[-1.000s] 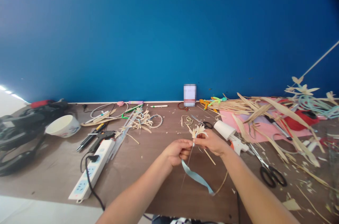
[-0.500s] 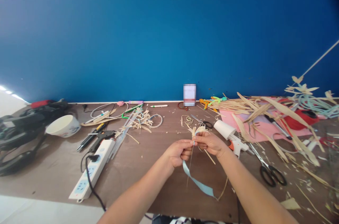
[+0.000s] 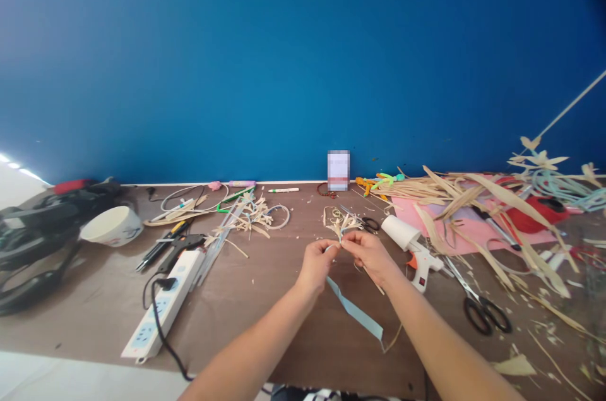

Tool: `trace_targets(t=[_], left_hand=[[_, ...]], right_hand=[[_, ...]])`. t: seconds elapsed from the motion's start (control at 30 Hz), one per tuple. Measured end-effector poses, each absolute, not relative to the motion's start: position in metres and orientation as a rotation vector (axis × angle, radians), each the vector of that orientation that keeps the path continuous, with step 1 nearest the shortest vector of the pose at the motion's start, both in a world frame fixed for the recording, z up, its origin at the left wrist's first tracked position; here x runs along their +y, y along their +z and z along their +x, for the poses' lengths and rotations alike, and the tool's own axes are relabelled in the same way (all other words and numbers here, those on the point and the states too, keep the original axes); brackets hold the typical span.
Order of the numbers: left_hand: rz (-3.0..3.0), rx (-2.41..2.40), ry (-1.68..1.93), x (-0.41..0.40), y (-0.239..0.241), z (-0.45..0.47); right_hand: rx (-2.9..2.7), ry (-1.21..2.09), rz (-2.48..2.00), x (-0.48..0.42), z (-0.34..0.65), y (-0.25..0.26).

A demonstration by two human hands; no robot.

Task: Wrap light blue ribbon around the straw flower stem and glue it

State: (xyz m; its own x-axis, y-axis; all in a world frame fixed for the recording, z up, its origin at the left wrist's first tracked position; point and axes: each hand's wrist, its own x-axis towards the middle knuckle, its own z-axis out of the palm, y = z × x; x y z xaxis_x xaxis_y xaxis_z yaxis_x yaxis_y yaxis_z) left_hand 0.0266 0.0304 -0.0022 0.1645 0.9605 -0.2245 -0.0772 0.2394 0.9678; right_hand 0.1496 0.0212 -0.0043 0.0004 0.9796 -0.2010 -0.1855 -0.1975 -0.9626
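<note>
Both of my hands meet over the middle of the brown table. My left hand and my right hand pinch a small straw flower between their fingertips, its pale petals sticking up above the fingers. A light blue ribbon hangs from the flower's stem and trails down to the table toward me. A thin straw stick lies under my right wrist.
A white glue gun and black-handled scissors lie right of my hands. Piles of straw strips cover the right side on pink paper. A white power strip, pliers, a white bowl and cables sit left.
Both hands moved a little away from me and upward with the flower. The ribbon's tail swung and now lies straighter toward the table's near edge.
</note>
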Motion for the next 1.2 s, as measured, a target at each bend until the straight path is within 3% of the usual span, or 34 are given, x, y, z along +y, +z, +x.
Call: trace_targets(t=[0.27,0.53,0.8,1.2], left_hand=[[1.096,1.12,0.985,0.029,-0.002,0.029],[0.81,0.941,0.736,0.034,0.0,0.017],[0.882,0.885,0.725,0.036,0.002,0.012],[0.978,0.892,0.82,0.033,0.012,0.009]], right_hand=[[-1.005,1.276,-1.3,0.024,0.149,-0.007],[-0.932,1.597,-1.211,0.023,0.156,0.0],[-0.87,1.874,-1.036,0.023,0.161,0.002],[-0.911,1.841,-1.051,0.022,0.16,0.011]])
